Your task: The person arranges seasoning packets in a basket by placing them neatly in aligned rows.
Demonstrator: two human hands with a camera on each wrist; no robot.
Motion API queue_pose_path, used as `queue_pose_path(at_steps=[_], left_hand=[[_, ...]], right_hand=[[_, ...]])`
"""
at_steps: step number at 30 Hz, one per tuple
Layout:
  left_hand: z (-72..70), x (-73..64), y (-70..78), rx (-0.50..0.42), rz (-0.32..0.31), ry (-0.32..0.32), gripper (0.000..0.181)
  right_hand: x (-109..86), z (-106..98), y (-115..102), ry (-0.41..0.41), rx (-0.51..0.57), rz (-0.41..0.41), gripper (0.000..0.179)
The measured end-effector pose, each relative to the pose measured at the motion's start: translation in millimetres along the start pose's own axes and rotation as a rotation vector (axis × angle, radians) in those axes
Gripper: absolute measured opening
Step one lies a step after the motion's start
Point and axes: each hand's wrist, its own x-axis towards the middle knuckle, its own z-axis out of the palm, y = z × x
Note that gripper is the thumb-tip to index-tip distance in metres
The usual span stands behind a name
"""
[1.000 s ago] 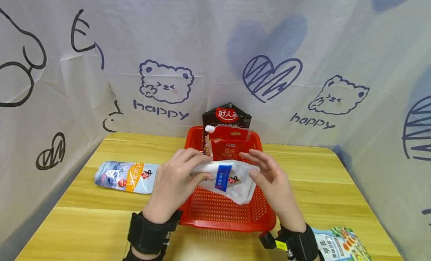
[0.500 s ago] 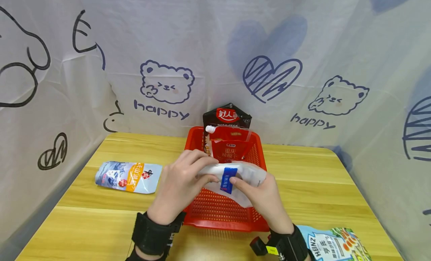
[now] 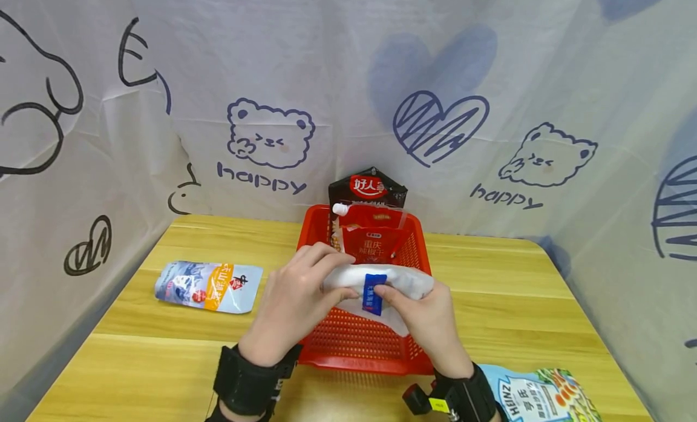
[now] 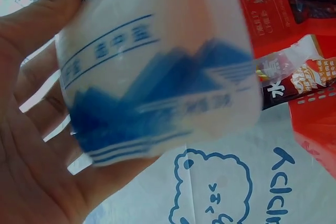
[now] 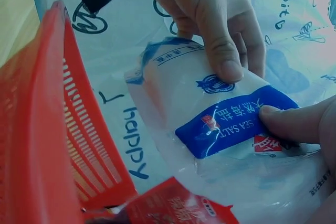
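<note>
Both hands hold a white bag of sea salt (image 3: 348,280) with a blue label, above the front of a red plastic basket (image 3: 354,349). My left hand (image 3: 296,298) grips its left end, thumb on the near face. At the other end my right hand (image 3: 432,316) pinches the bag, its thumb on the blue label (image 5: 236,124); the fingers behind are mostly hidden. Blue mountain shapes show on the salt bag (image 4: 163,93) in the left wrist view. Inside the basket, a red dried-chili bag (image 3: 373,240) and a black seasoning bag (image 3: 367,186) stand at the back.
A blue-and-orange pouch (image 3: 207,287) lies on the wooden table (image 3: 512,289) left of the basket. Near the front right lies a Heinz pouch (image 3: 544,395), partly behind the right wrist strap. A white cloth (image 3: 348,59) with drawings hangs behind the table.
My right hand has moved left and closed on the salt bag, its thumb coming onto the label. The bag has become more bunched and folded. My left hand has shifted slightly right.
</note>
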Motion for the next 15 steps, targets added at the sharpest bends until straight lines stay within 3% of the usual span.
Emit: queue_pose_path(at_steps=[6,15], left_hand=[[-4.0,0.2,3.4,-0.041,-0.014,-0.057,0.037],[-1.6,-0.7,5.6,-0.045,0.035,-0.119,0.03]], right_hand=[[-0.5,-5.5,-3.9,0.017,-0.1,-0.098,0.024],[-1.8,-7.7,-5.4,-0.041,-0.262,-0.311,0.02]])
